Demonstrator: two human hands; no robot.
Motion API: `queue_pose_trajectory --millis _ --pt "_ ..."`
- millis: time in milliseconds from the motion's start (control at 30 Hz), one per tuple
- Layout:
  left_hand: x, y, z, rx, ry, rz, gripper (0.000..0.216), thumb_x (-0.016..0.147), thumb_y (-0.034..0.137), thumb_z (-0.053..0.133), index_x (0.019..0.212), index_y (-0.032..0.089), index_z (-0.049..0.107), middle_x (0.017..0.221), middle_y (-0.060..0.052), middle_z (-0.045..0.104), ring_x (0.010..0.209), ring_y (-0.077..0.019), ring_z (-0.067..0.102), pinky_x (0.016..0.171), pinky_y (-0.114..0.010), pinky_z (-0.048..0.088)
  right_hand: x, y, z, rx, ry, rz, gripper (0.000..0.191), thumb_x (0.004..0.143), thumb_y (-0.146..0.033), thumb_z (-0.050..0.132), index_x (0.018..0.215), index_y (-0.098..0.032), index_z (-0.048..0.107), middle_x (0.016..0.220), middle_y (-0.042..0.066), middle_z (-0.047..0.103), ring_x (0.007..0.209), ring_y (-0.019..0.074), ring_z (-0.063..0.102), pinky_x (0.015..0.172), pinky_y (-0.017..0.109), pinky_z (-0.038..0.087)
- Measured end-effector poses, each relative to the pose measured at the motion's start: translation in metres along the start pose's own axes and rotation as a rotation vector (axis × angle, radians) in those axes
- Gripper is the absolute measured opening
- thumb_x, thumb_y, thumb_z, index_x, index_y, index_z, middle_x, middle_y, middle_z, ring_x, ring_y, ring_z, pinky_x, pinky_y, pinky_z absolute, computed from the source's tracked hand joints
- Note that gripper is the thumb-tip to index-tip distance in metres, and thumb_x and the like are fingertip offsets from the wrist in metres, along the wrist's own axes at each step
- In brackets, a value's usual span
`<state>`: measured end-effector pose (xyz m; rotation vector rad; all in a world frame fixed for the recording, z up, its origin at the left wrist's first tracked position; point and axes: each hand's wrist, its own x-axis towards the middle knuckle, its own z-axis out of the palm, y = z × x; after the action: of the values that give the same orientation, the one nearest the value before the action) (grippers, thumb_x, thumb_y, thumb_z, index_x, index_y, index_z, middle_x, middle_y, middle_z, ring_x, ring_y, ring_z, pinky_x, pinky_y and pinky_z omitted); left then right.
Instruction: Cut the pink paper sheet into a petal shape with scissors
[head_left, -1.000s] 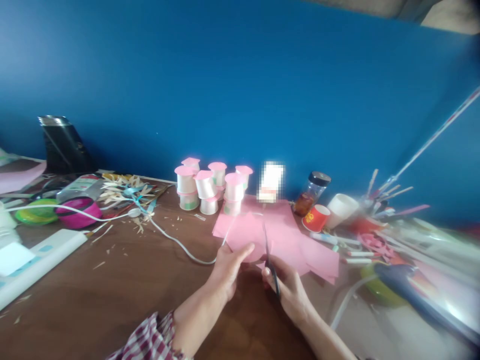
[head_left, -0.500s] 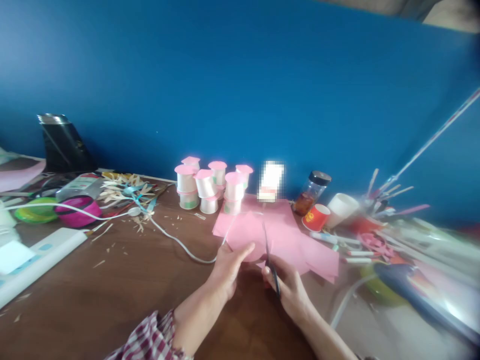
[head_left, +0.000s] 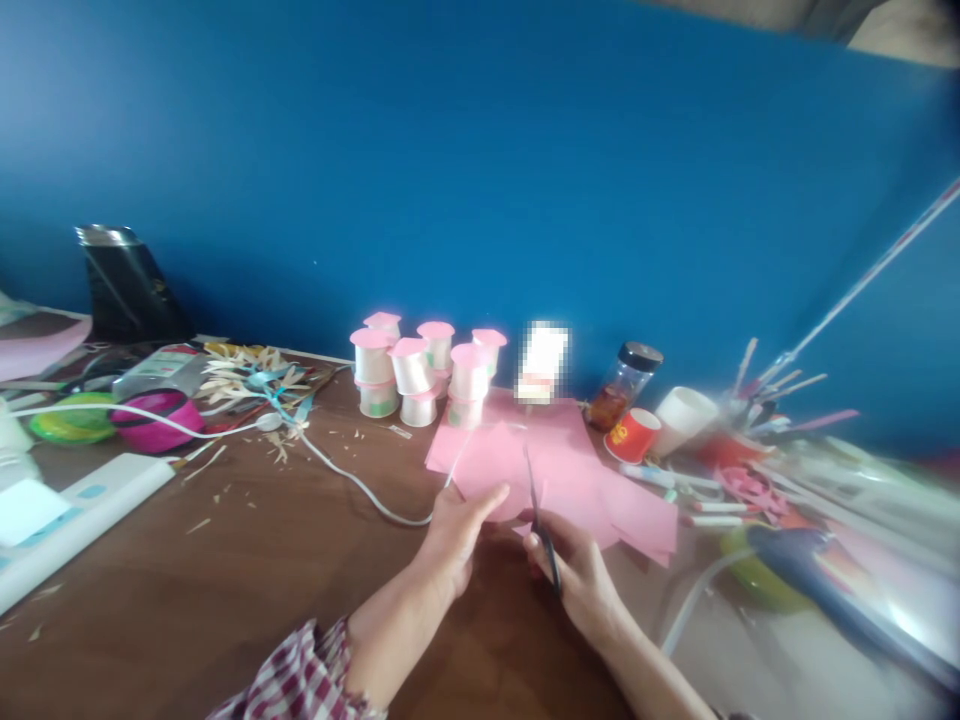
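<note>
Between the thumb and fingers of my left hand is a piece of pink paper, held over the table. My right hand grips a pair of scissors with dark handles, the blades pointing away from me along the paper's right side. Under and beyond the held piece lie more pink paper sheets, so the outline of the held piece is hard to make out. Stacked white paper cups with pink paper tops stand just behind the paper.
At the back are a blurred-out bright rectangle, a lidded jar and a red paper cup. A white cable crosses the brown table towards a power strip on the left. Pens and clutter crowd the right.
</note>
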<state>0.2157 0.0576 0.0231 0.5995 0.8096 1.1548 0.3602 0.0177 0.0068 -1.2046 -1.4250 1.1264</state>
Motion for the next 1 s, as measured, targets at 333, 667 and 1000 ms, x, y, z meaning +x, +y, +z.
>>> queue_pose_trajectory --millis 333,667,1000 --pt "0.002 -0.0011 -0.0019 0.019 0.017 0.023 0.031 0.064 0.027 0.071 0.088 0.01 0.062 0.076 -0.012 0.069 0.069 -0.0286 0.066 0.059 -0.04 0.055 0.0009 0.0026 0.0013 0.001 -0.006 0.001 0.037 0.08 -0.039 0.061 0.105 -0.012 0.06 0.057 -0.003 0.048 0.052 0.0112 0.043 0.048 0.023 0.037" --pt "-0.0007 0.0007 0.002 0.018 0.032 -0.001 0.03 0.063 0.028 0.072 0.085 0.01 0.062 0.073 -0.012 0.068 0.07 -0.0303 0.066 0.059 -0.042 0.055 0.0003 0.0045 0.0011 0.003 0.006 -0.001 0.039 0.078 -0.041 0.063 0.104 -0.014 0.061 0.056 -0.003 0.05 0.052 0.0119 0.045 0.05 0.024 0.039" --pt "0.0015 0.0003 0.0043 0.058 0.07 -0.024 0.039 0.063 0.022 0.071 0.098 0.007 0.064 0.083 -0.016 0.07 0.076 -0.0306 0.066 0.067 -0.042 0.053 0.0007 -0.0044 0.0011 0.02 -0.035 -0.047 0.027 0.081 -0.034 0.06 0.1 -0.015 0.063 0.059 -0.003 0.049 0.055 0.0118 0.045 0.052 0.023 0.039"
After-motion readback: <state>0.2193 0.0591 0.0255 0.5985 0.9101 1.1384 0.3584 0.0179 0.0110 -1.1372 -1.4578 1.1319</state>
